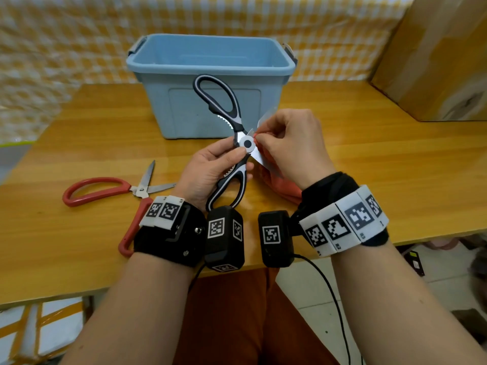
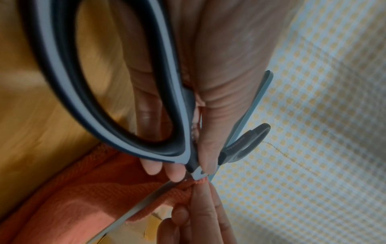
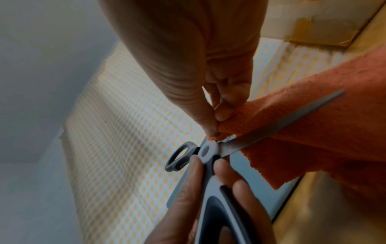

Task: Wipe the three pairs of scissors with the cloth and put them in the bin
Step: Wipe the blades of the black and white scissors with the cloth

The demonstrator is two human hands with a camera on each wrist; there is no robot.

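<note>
My left hand (image 1: pixel 243 164) grips the black-and-white kitchen scissors (image 1: pixel 247 143) just below the pivot, with the blades spread open in front of the bin. Thumb and fingers of my right hand (image 1: pixel 257 137) pinch the orange cloth (image 1: pixel 284 188) against a blade right at the pivot. In the right wrist view the cloth (image 3: pixel 313 132) drapes behind the lower blade, and the pinch (image 3: pixel 217 123) sits beside the pivot disc (image 3: pixel 208 150). The left wrist view shows the handle loop (image 2: pixel 177 115) across my palm. Red-handled scissors (image 1: pixel 105 191) lie open on the table to the left. The blue bin (image 1: pixel 210 61) stands behind.
The wooden table (image 1: pixel 369 167) runs to a front edge under my wrists. A large cardboard box (image 1: pixel 434 56) stands at the back right. A yellow checked sheet (image 1: pixel 66 35) hangs behind the bin. Only two pairs of scissors are in view.
</note>
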